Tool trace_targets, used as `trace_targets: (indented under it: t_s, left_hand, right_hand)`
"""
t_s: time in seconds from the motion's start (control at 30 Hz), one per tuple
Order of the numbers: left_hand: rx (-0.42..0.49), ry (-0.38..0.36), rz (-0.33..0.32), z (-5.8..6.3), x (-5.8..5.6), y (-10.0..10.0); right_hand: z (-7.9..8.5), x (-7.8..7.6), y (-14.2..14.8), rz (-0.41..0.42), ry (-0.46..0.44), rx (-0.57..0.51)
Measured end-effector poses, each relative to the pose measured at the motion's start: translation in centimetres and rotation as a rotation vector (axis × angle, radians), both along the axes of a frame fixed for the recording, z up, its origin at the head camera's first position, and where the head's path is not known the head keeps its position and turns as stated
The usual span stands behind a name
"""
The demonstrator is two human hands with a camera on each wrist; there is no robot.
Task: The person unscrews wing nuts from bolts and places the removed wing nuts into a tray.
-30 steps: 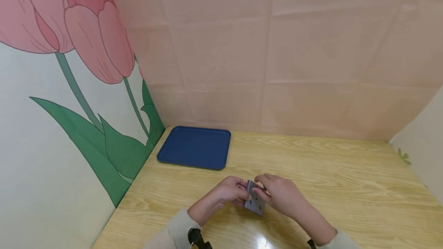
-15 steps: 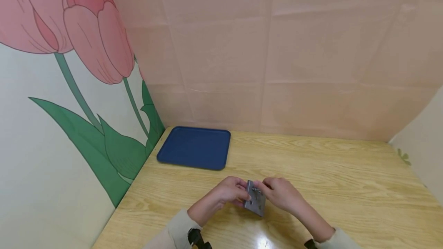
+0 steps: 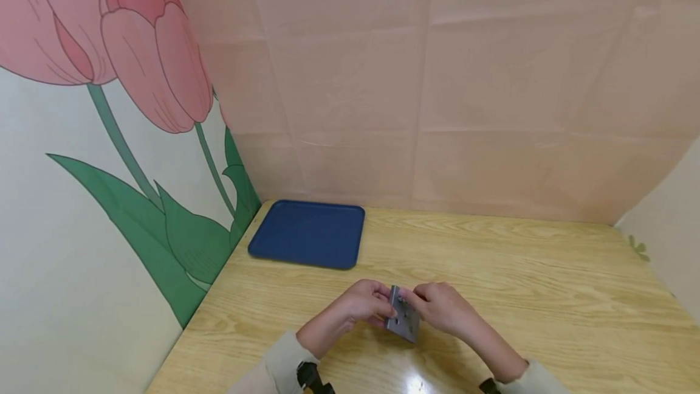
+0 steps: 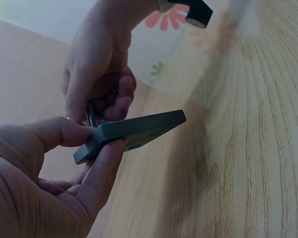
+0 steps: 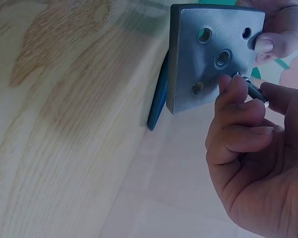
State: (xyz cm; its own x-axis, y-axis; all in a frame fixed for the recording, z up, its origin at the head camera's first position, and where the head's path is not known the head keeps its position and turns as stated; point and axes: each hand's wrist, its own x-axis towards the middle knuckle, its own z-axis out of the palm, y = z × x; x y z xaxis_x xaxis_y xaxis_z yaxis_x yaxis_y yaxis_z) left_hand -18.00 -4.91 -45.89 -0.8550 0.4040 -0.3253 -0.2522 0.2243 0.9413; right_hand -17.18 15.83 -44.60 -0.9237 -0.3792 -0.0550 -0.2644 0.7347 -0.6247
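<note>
A grey square metal plate [image 3: 406, 323] is held up at a tilt over the table. My left hand [image 3: 361, 304] grips its left edge, thumb on one face and fingers behind. In the right wrist view a larger threaded hole sits mid-plate, with smaller holes near the corners. A small threaded screw [image 5: 256, 91] stands at one corner hole, its threaded shank sticking out from the face. My right hand [image 3: 445, 309] pinches this screw between thumb and fingers, the other fingers curled. From the left wrist side, the plate [image 4: 139, 126] appears nearly edge-on.
A dark blue tray [image 3: 307, 235] lies flat at the back left of the wooden table [image 3: 519, 272]. A pink sheet [image 3: 426, 78] hangs behind, and a tulip-patterned wall [image 3: 71, 224] borders the left side.
My right hand's fingers have shifted from over the plate's face to its upper right edge, around the screw. The left hand and plate have hardly moved.
</note>
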Motion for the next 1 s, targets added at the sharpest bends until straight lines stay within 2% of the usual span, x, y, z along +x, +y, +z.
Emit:
trace_targets:
  t_s: [0.2,0.47,0.6,0.73,0.83,0.9,1.0]
  left_hand:
    - [0.003,-0.003,0.007,-0.07,0.06,0.04]
    - [0.001,-0.004,0.010,0.03,0.01,0.06]
    - [0.007,-0.009,0.012,0.13,-0.01,0.01]
    - [0.010,-0.009,0.014,0.18,-0.05,0.05]
    - [0.005,-0.007,0.018,0.22,-0.09,0.10]
    - [0.007,-0.009,0.020,0.27,-0.09,0.11]
    - [0.012,-0.009,0.020,0.28,-0.06,0.06]
  right_hand:
    - [0.09,0.13,0.11,0.023,-0.027,-0.033]
    - [0.13,0.20,-0.02,0.041,0.089,0.020]
    - [0.24,0.31,0.06,0.110,0.232,0.091]
    - [0.10,0.40,0.21,0.234,0.502,0.204]
    - [-0.15,0.39,0.25,0.290,0.692,0.261]
    - [-0.31,0.39,0.24,0.298,0.755,0.269]
    - [-0.42,0.43,0.14,0.276,0.748,0.244]
